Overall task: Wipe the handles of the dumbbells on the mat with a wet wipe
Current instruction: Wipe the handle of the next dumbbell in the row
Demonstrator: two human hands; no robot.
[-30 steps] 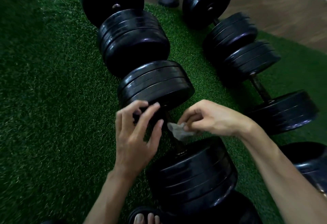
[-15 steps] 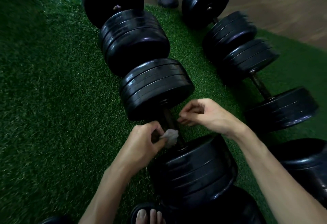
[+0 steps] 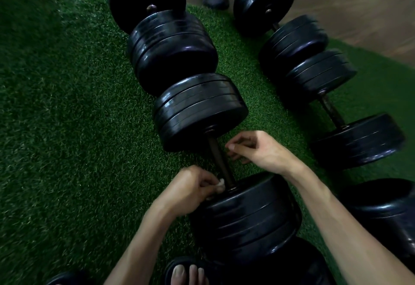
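Several black dumbbells lie on the green turf mat (image 3: 67, 127). The nearest one has a dark handle (image 3: 219, 158) between a far plate stack (image 3: 199, 111) and a near plate stack (image 3: 249, 215). My left hand (image 3: 190, 188) pinches a small crumpled white wet wipe (image 3: 220, 183) against the low end of this handle, next to the near plates. My right hand (image 3: 258, 149) hovers just right of the handle with fingers loosely curled and nothing in it. Most of the wipe is hidden inside my left fingers.
A second dumbbell (image 3: 332, 111) lies to the right with its handle bare. Another stack of plates (image 3: 170, 53) sits behind the near dumbbell. My toes in a dark sandal (image 3: 188, 274) show at the bottom edge. Wooden floor (image 3: 370, 15) begins beyond the mat.
The wipe passed from my right hand to my left hand. My left hand then slid down the handle to the near plates, while my right hand stayed beside the handle.
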